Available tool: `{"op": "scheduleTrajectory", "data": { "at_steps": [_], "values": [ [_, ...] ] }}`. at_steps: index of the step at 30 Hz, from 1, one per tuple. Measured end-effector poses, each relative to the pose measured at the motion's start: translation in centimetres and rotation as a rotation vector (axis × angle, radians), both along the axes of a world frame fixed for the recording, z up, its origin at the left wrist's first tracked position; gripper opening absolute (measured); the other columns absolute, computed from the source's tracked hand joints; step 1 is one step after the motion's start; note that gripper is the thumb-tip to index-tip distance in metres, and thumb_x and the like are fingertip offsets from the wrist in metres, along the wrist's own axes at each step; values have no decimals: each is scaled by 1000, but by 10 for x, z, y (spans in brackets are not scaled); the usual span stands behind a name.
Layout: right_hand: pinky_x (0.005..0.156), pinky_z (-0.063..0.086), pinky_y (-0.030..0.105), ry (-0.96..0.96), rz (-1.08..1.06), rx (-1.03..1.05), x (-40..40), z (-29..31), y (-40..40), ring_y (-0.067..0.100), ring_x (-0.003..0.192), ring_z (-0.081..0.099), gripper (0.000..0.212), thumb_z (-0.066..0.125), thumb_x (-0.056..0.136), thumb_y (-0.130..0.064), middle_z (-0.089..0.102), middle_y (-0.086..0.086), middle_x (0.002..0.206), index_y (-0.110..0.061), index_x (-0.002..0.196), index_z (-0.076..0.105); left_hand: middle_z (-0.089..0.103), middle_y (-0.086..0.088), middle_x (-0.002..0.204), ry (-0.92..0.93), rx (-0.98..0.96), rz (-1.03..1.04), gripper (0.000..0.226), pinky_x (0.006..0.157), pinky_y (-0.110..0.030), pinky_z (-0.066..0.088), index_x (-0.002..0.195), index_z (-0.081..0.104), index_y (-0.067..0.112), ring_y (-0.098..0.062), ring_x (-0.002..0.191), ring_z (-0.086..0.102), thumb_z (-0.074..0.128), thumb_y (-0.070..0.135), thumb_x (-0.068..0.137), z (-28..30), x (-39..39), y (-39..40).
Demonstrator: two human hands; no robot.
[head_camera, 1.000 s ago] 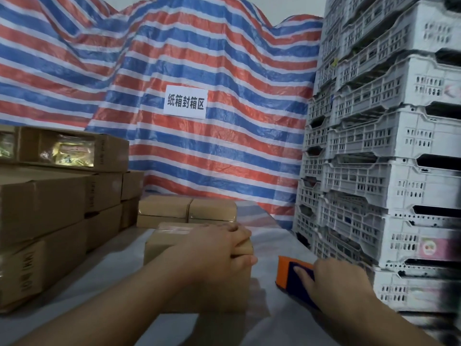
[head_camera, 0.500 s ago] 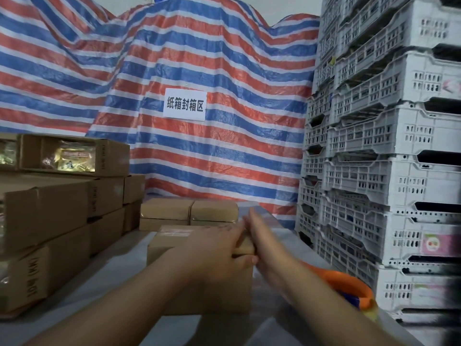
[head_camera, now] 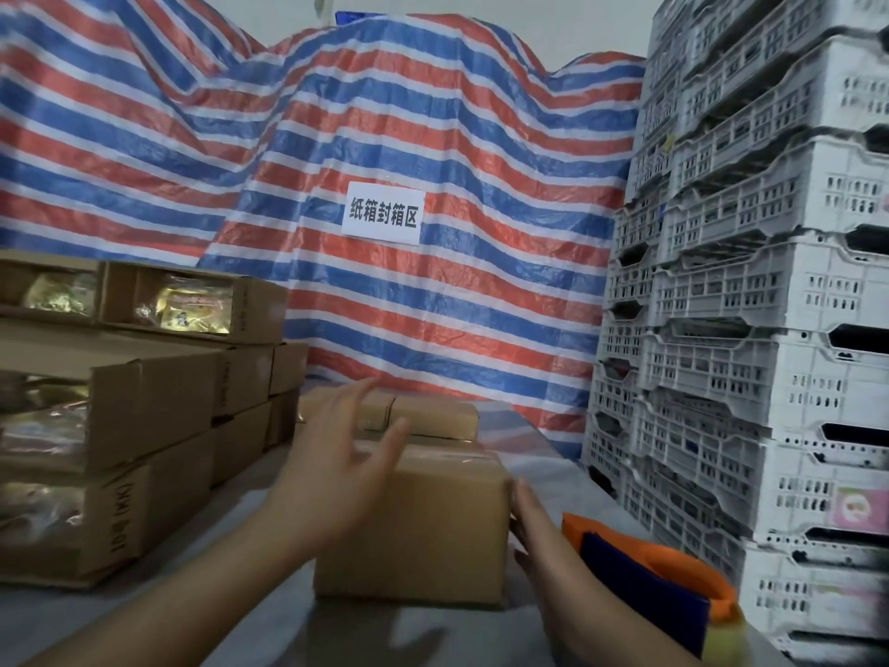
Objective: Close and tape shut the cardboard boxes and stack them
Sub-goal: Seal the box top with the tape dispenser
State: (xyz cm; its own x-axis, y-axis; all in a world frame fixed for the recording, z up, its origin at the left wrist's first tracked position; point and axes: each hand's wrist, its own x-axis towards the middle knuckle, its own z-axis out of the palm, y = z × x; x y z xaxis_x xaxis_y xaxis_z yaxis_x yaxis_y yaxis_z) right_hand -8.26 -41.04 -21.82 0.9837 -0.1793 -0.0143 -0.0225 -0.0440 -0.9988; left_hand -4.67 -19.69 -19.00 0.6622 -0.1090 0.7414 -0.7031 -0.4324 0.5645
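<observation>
Hands bracket a closed cardboard box, ready to shift it.

The left hand hovers above the box's near-left top corner with fingers spread and relaxed, grasping nothing; the right hand lies flat against the right side of the cardboard box, fingers straight, seemingly to steady or push it. The box sits on the grey counter, shiny tape apparently across its top. The orange tape dispenser rests just right, within reach. Two closed boxes wait behind; open boxes stand stacked at left, white crates at right.
</observation>
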Motion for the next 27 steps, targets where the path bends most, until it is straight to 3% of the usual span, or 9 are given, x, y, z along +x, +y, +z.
{"op": "scheduleTrajectory", "data": {
  "at_steps": [3, 5, 7, 9, 12, 15, 19, 22, 27],
  "values": [
    [110, 41, 50, -110, 86, -207, -7, -2, 4, 25, 132, 46, 69, 53, 90, -56, 45, -4, 144, -47, 149, 20, 40, 29, 138, 308, -145, -57, 80, 104, -40, 42, 142, 31, 51, -8, 131, 42, 54, 80, 70, -27, 5, 23],
    [112, 40, 47, -134, 100, -297, -6, -4, 10, 22, 132, 47, 69, 61, 94, -43, 47, -5, 140, -52, 144, 15, 45, 10, 144, 572, -279, -182, 91, 109, -48, 39, 146, 34, 37, -19, 130, 47, 66, 66, 66, -44, 7, 22],
    [112, 39, 43, -165, 66, -358, -2, -8, 14, 19, 132, 47, 71, 60, 97, -38, 47, -4, 143, -44, 151, 14, 61, 3, 124, 690, -347, -227, 71, 102, -47, 45, 139, 45, 33, -19, 112, 58, 69, 51, 74, -55, 11, 16],
    [108, 43, 40, -185, 23, -370, 5, -8, 14, 15, 124, 51, 63, 58, 97, -40, 52, -6, 135, -38, 150, 24, 62, 12, 103, 658, -357, -139, 48, 85, -37, 49, 132, 51, 31, -11, 95, 58, 64, 43, 88, -57, 21, 7],
    [85, 48, 30, -192, -122, -366, 22, 9, 8, 10, 102, 56, 44, 52, 100, -44, 58, -6, 116, -26, 140, 46, 57, 12, 93, 623, -368, -35, 28, 69, -30, 44, 116, 54, 28, -9, 86, 55, 58, 44, 93, -36, 31, -11],
    [98, 49, 38, -218, -266, -358, 45, 36, -13, 21, 108, 60, 45, 51, 101, -45, 63, 3, 118, -17, 136, 54, 59, 3, 96, 605, -377, -42, 33, 80, -38, 49, 113, 55, 21, -19, 91, 58, 57, 47, 93, -3, 47, -40],
    [84, 52, 37, -207, -294, -284, 79, 81, -57, 22, 100, 62, 50, 53, 99, -49, 64, 3, 114, -14, 134, 55, 57, -9, 113, 668, -398, -88, 55, 92, -41, 46, 130, 47, 11, -28, 106, 56, 52, 52, 94, 39, 88, -93],
    [90, 50, 39, -130, -314, -310, 113, 95, -97, 28, 105, 62, 57, 53, 98, -51, 64, 11, 124, -10, 138, 53, 53, -11, 115, 725, -353, -37, 61, 91, -37, 42, 137, 41, 8, -27, 104, 53, 48, 52, 96, 49, 127, -136],
    [54, 45, 25, 62, -320, -357, 157, 71, -146, 22, 79, 61, 52, 48, 101, -51, 62, 7, 96, -9, 132, 54, 58, -15, 126, 801, -233, -27, 60, 101, -39, 45, 134, 49, 3, -30, 115, 57, 48, 51, 97, 17, 183, -188]
  ]
}}
